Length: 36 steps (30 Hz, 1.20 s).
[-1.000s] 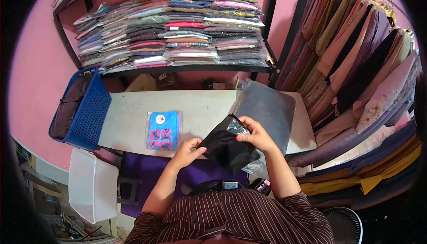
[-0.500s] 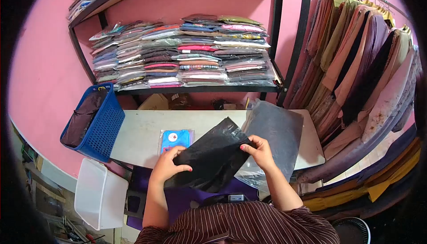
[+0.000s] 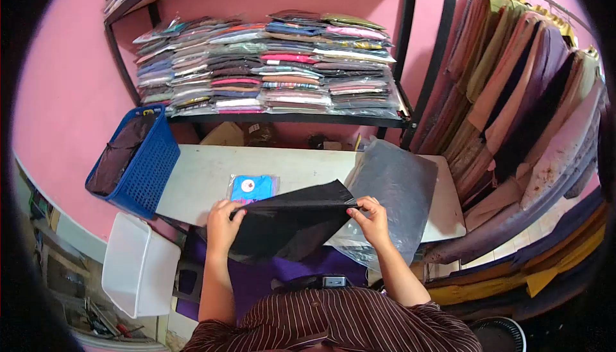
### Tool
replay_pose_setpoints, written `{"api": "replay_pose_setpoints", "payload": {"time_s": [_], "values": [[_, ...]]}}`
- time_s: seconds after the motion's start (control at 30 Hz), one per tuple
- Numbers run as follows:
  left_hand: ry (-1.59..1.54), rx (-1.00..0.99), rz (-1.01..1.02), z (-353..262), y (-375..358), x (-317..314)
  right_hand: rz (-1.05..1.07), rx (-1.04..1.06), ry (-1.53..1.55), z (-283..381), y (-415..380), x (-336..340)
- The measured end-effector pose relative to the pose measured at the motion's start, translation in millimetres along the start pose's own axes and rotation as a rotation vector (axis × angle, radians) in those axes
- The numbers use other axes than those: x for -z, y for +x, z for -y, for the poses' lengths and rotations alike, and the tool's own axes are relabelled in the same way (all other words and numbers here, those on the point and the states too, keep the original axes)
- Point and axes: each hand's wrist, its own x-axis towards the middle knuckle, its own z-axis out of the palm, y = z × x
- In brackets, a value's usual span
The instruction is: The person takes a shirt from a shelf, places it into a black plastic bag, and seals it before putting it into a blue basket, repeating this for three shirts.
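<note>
Between my two hands, in front of my body, hangs a black plastic bag, its upper flap angled toward the back. My left hand pinches the bag's left edge between thumb and fingers. At the right corner, my right hand grips it with thumb and fingertips. Just behind the bag, a blue packet in clear wrap with a round white label lies on the white table, its lower part partly covered. To the right, a large clear plastic pack of dark grey sheets rests on the table.
A blue basket holding dark packets stands at the table's left end, with a white bin below it. Behind the table, a black-framed shelf carries stacked wrapped garments. Hanging clothes crowd the right side.
The black bag has been lowered and turned so its upper edge lies more level between my hands. My left hand has shifted left and up to the bag's edge. The view has tilted slightly.
</note>
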Motion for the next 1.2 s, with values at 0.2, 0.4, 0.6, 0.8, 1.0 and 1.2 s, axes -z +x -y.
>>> {"api": "replay_pose_setpoints", "payload": {"time_s": [0.2, 0.4, 0.6, 0.8, 1.0, 1.2], "values": [[0.139, -0.057, -0.074, 45.3, 29.2, 26.2, 0.112, -0.199, 0.181, -20.4, 24.0, -83.0], [0.318, -0.072, -0.200, 115.6, 80.1, 51.7, 0.332, -0.034, 0.260, -12.7, 80.4, -184.5], [0.463, -0.328, -0.638, 113.9, 85.1, 125.1, 0.272, 0.284, 0.445, 54.2, 113.2, -219.7], [0.504, -0.307, -0.271, 200.8, 1.2, 94.4, 0.487, 0.371, 0.256, -3.4, 82.5, -283.9], [0.272, -0.019, 0.046, 301.1, -44.9, 27.0, 0.739, 0.203, 0.074, -80.7, 53.1, -349.3], [0.124, 0.236, 0.348, 407.5, -52.1, -26.8, 0.619, 0.157, -0.145, -95.8, 48.5, -387.9]]}}
